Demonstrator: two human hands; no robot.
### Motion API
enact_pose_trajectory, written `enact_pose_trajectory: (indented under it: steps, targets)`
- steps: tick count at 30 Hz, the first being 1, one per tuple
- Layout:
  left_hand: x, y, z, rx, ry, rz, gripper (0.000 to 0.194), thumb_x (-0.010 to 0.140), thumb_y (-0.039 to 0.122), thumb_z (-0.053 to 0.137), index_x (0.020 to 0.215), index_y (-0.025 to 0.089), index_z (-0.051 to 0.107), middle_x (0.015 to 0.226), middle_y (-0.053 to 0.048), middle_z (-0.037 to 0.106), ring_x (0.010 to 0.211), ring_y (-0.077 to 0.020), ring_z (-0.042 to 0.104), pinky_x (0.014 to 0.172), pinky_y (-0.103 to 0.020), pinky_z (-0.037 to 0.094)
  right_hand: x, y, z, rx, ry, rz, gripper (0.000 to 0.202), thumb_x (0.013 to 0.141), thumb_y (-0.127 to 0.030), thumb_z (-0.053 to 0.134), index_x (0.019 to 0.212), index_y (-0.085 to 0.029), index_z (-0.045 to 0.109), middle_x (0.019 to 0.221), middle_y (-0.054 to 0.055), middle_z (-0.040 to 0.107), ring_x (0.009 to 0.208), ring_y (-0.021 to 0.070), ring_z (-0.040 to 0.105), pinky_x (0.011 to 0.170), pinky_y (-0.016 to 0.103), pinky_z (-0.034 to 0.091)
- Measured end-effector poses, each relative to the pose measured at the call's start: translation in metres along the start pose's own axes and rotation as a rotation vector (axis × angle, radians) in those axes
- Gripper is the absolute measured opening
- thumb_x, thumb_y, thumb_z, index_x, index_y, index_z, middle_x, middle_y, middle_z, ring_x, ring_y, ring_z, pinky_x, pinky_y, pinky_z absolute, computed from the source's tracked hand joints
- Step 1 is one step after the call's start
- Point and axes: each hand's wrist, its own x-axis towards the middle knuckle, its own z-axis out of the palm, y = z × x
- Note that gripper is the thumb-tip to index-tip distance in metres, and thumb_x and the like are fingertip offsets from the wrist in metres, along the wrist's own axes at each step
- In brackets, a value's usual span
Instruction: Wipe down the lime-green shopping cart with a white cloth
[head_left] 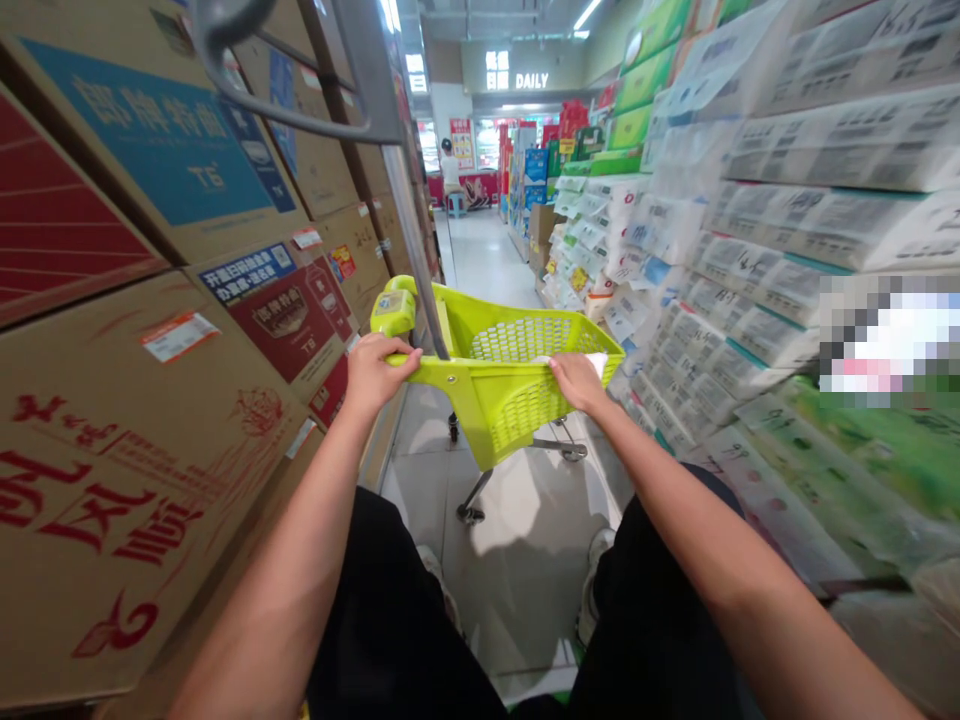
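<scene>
Lime-green, perforated plastic cart basket [499, 385] extends between the hands. Left hand [379, 370] is curled over its left end; right hand [576, 380], well apart, grips the near rim. Judged light, stiff, smooth; rim offers best hold.

Shop aisle, indoors; pale glossy floor tiles [495, 258] with visible joints, running through to the far end. Left side: brown cartons [82, 345] stacked into a wall, printed in red and blue, small price labels [180, 337] stuck on. Right side: tall piles of wrapped white packs [787, 230], blurred toward the edge; green packs [652, 70] higher up. Far end: lit white sign [532, 81] reading DAILY, beige fascia, bright shelving beneath, small blue stool [456, 204]. Overhead, strip light [587, 14] on a pale ceiling [517, 18]
</scene>
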Motion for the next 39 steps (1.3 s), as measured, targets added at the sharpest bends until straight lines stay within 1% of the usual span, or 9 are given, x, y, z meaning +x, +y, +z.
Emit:
enact_pose_trajectory:
  steps: [4,9,12,19,21,25,30,33,39]
  targets:
    - [0.0,0.002,0.004,0.028,0.021,-0.009,0.024,0.083,0.043,0.07,0.069,0.024,0.074,0.066,-0.002,0.067,0.071,-0.0211,0.06,0.076,-0.036,0.047,-0.001,0.014,0.001,-0.038,0.037,0.073,0.073,0.11,-0.06,0.014,0.107,-0.015,0.071,0.103,0.018,0.072,0.104,0.032,0.062,0.099,0.048,0.043]
    - [0.002,0.01,0.016,0.028,0.044,0.009,0.024,0.084,0.042,0.069,0.068,0.024,0.074,0.066,-0.002,0.067,0.071,-0.0212,0.06,0.079,-0.037,0.048,0.01,-0.066,0.033,0.03,0.065,-0.052,0.072,0.108,-0.067,0.023,0.137,-0.013,0.061,0.129,0.02,0.068,0.121,0.0338,0.058,0.109,0.047,0.04]
    - [0.003,0.007,0.015,-0.011,0.037,0.031,0.026,0.084,0.044,0.069,0.069,0.023,0.074,0.067,-0.003,0.068,0.07,-0.0209,0.06,0.078,-0.037,0.048,0.013,-0.082,0.037,0.109,0.058,-0.148,0.07,0.109,-0.065,0.023,0.143,-0.014,0.058,0.135,0.018,0.067,0.124,0.0313,0.058,0.111,0.044,0.039]
    - [0.004,-0.009,0.001,-0.038,0.006,-0.022,0.023,0.082,0.041,0.068,0.068,0.023,0.072,0.068,-0.002,0.067,0.071,-0.0201,0.06,0.074,-0.034,0.047,-0.008,0.021,-0.012,-0.003,-0.002,0.042,0.073,0.111,-0.058,0.016,0.113,-0.013,0.073,0.11,0.02,0.074,0.108,0.0325,0.063,0.1,0.047,0.043]
    - [0.003,-0.007,0.003,-0.015,0.036,-0.027,0.022,0.08,0.039,0.068,0.066,0.023,0.071,0.066,-0.002,0.066,0.07,-0.02,0.059,0.073,-0.035,0.046,-0.009,0.028,-0.016,-0.01,0.015,0.073,0.074,0.11,-0.058,0.015,0.106,-0.012,0.073,0.104,0.022,0.074,0.104,0.0334,0.063,0.099,0.049,0.043]
    - [0.001,0.005,0.016,0.011,0.106,0.003,0.022,0.078,0.038,0.067,0.062,0.023,0.07,0.062,-0.002,0.063,0.066,-0.0204,0.057,0.074,-0.036,0.045,0.007,-0.031,0.011,0.04,0.012,0.02,0.071,0.111,-0.057,0.016,0.109,-0.016,0.073,0.107,0.017,0.075,0.105,0.0311,0.065,0.1,0.047,0.045]
    - [0.002,0.011,0.022,-0.015,0.099,0.024,0.022,0.078,0.038,0.067,0.062,0.023,0.069,0.064,-0.002,0.065,0.068,-0.021,0.059,0.078,-0.038,0.046,0.028,-0.104,0.046,0.358,0.093,-0.231,0.056,0.11,-0.04,0.024,0.144,-0.019,0.062,0.146,0.012,0.066,0.134,0.0269,0.059,0.115,0.044,0.043]
    - [0.001,0.003,0.014,-0.055,0.092,0.01,0.02,0.077,0.037,0.068,0.063,0.024,0.068,0.064,-0.002,0.064,0.068,-0.0206,0.059,0.078,-0.037,0.047,0.026,-0.082,0.036,0.361,0.002,-0.29,0.055,0.101,-0.03,0.034,0.145,-0.018,0.064,0.152,0.011,0.064,0.138,0.027,0.058,0.117,0.044,0.044]
    - [-0.005,-0.021,0.007,-0.149,0.192,0.045,0.018,0.076,0.036,0.071,0.063,0.024,0.068,0.06,0.001,0.06,0.065,-0.0191,0.056,0.078,-0.037,0.048,-0.002,0.028,-0.016,-0.109,-0.189,0.034,0.049,0.1,-0.034,0.034,0.107,-0.014,0.078,0.112,0.018,0.08,0.102,0.0297,0.071,0.088,0.038,0.049]
